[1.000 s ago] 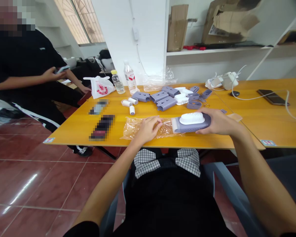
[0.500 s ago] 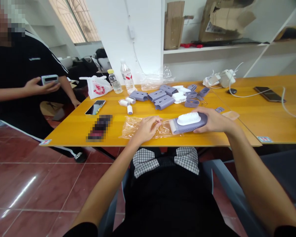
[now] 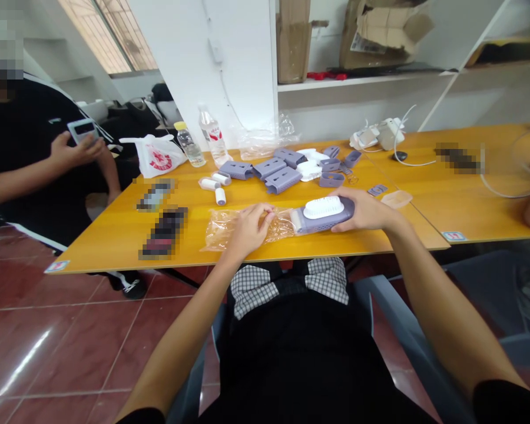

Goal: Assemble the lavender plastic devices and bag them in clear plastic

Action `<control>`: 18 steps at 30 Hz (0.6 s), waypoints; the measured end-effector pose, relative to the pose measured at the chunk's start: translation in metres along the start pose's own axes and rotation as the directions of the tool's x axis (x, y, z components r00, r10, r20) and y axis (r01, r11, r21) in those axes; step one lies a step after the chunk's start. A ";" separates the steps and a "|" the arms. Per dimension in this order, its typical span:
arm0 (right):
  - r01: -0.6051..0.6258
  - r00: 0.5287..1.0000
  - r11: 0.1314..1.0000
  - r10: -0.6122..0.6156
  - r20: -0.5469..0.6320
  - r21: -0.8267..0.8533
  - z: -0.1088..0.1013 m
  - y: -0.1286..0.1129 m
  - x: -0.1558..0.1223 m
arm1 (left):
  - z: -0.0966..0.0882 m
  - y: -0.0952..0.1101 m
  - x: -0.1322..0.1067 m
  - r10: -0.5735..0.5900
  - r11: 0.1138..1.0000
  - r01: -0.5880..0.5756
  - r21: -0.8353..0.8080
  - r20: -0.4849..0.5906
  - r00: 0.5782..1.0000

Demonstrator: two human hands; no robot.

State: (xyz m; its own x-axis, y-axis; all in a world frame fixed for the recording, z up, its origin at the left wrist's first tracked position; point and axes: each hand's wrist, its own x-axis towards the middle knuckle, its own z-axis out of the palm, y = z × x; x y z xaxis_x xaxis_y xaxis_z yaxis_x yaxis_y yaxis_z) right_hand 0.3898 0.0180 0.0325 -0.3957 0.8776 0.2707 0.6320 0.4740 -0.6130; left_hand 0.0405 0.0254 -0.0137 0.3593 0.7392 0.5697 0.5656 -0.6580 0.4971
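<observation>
My right hand [image 3: 362,212] grips a purple-grey handheld device [image 3: 322,215] with a white ribbed top and a white roller end. That end lies against a clear plastic bag [image 3: 234,229] flat on the yellow table [image 3: 92,253]. My left hand [image 3: 249,229] pinches the bag with its fingertips, close to the device's white end. Whether the end sits inside the bag, I cannot tell.
Several purple-grey plastic parts [image 3: 282,171] and white rollers [image 3: 212,182] lie beyond my hands. Blurred items [image 3: 163,232] rest to the left. A person at the left [image 3: 35,159] holds a small device. Bottles [image 3: 188,147] and a carrier bag [image 3: 156,156] stand behind.
The whole view has shifted left and tilted as my head turned. My hands keep the same holds, and the device's end sits slightly closer to my left hand.
</observation>
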 end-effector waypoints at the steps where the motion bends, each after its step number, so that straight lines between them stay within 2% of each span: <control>1: -0.003 1.000 1.000 0.003 0.005 0.001 0.001 0.000 0.000 | 0.000 0.000 0.000 0.009 1.000 -0.009 0.000 0.005 1.000; 6: -0.028 0.999 0.999 0.026 0.036 0.032 -0.001 0.000 -0.001 | -0.001 0.004 0.002 0.048 0.998 -0.050 0.049 0.033 0.998; 12: -0.036 0.998 0.998 0.034 0.055 0.042 -0.013 0.011 -0.007 | 0.004 0.011 0.002 0.118 0.950 -0.102 0.296 -0.039 0.992; 15: -0.029 0.997 0.998 0.025 0.080 0.057 -0.011 0.014 -0.006 | 0.008 0.014 0.000 0.100 0.955 -0.080 0.284 -0.057 0.993; 18: -0.021 0.996 0.997 0.014 0.092 0.075 -0.005 0.012 -0.002 | 0.008 0.013 0.000 0.047 0.979 -0.040 0.201 -0.032 0.998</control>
State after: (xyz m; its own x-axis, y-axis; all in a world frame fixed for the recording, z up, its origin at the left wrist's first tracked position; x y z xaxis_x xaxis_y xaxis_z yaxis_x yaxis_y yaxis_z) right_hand 0.4018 0.0221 0.0277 -0.4462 0.8739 0.1928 0.5884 0.4488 -0.6726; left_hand 0.0537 0.0180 -0.0121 0.3620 0.7022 0.6131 0.6881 -0.6450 0.3325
